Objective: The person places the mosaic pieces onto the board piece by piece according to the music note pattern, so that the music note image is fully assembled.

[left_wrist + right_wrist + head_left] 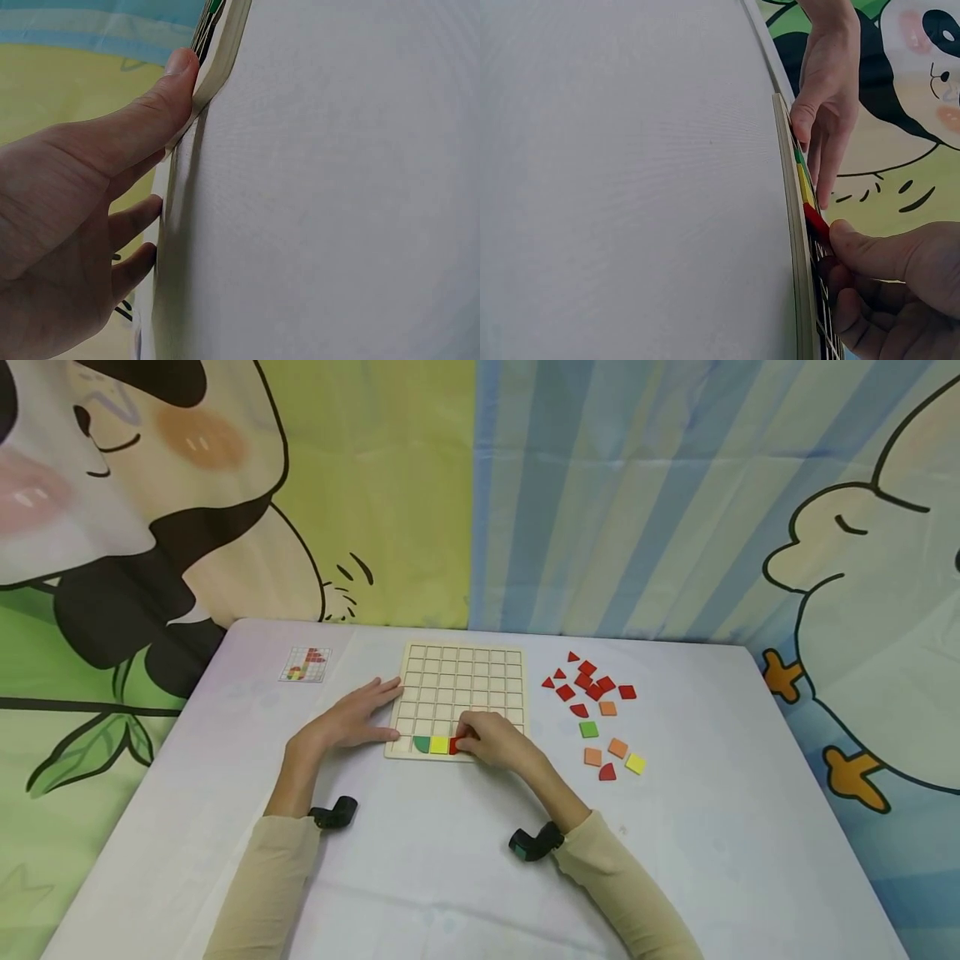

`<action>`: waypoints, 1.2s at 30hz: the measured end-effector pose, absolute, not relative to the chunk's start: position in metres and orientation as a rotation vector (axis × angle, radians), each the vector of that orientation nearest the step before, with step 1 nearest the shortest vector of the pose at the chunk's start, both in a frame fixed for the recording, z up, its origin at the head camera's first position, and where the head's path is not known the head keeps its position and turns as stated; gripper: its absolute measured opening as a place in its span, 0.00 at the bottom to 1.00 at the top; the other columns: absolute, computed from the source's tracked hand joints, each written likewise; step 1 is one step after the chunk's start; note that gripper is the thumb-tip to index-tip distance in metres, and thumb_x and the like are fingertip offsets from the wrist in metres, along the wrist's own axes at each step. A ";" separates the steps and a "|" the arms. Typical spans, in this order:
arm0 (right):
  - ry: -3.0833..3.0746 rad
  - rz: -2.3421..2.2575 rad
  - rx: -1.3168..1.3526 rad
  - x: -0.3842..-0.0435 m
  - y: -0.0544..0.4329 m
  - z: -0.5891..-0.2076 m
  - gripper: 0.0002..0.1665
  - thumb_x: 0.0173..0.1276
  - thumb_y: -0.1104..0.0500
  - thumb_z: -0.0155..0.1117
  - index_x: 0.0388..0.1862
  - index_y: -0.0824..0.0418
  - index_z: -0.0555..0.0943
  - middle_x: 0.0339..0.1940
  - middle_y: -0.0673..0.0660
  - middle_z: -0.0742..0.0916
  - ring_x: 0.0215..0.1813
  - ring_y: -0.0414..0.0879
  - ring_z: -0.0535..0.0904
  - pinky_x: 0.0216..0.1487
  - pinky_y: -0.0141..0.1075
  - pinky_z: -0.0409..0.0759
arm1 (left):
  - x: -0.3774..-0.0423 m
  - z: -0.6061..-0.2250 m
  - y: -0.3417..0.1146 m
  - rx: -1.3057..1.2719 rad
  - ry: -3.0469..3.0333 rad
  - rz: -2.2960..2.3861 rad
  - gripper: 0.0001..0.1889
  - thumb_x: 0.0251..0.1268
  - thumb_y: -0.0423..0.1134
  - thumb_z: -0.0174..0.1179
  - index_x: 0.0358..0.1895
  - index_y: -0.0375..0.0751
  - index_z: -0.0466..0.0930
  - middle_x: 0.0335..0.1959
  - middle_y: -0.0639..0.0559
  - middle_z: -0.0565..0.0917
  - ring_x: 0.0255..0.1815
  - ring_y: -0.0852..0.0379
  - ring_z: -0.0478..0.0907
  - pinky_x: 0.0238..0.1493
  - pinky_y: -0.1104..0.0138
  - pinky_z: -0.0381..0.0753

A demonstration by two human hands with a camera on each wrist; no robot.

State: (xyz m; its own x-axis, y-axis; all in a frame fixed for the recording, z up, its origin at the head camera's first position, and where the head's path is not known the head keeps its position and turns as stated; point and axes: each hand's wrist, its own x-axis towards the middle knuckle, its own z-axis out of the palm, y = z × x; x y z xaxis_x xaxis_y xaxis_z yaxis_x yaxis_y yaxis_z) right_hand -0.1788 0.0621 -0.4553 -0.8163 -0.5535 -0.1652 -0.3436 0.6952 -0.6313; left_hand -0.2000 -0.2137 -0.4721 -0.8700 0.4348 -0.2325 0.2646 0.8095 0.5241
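Observation:
A wooden grid board [461,681] lies on the white table, its near row holding a green rounded piece [422,744] and a yellow square [439,745] side by side. My right hand [497,740] pinches a red piece [817,222] between thumb and fingers, right beside the yellow square. In the right wrist view that red piece is tilted at the board's edge, partly covered by the fingertips. My left hand [354,714] rests along the board's left side, fingers extended. Its thumb [178,71] lies at the near left corner in the left wrist view.
Right of the board lie several loose red squares [627,692] and triangles [573,657], orange squares [617,747], a green square [588,729], a yellow square [635,763] and red rounded pieces [607,772]. A printed pattern card [305,664] lies at the back left.

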 end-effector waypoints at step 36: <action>2.880 -1.036 -0.170 -0.202 0.238 -0.372 0.23 0.74 0.47 0.53 0.55 0.63 0.79 0.48 0.63 0.85 0.46 0.57 0.81 0.43 0.39 0.80 | -0.199 -0.471 -0.213 0.487 2.637 0.697 0.47 0.59 0.56 0.65 0.77 0.48 0.51 0.81 0.52 0.48 0.81 0.41 0.39 0.75 0.38 0.46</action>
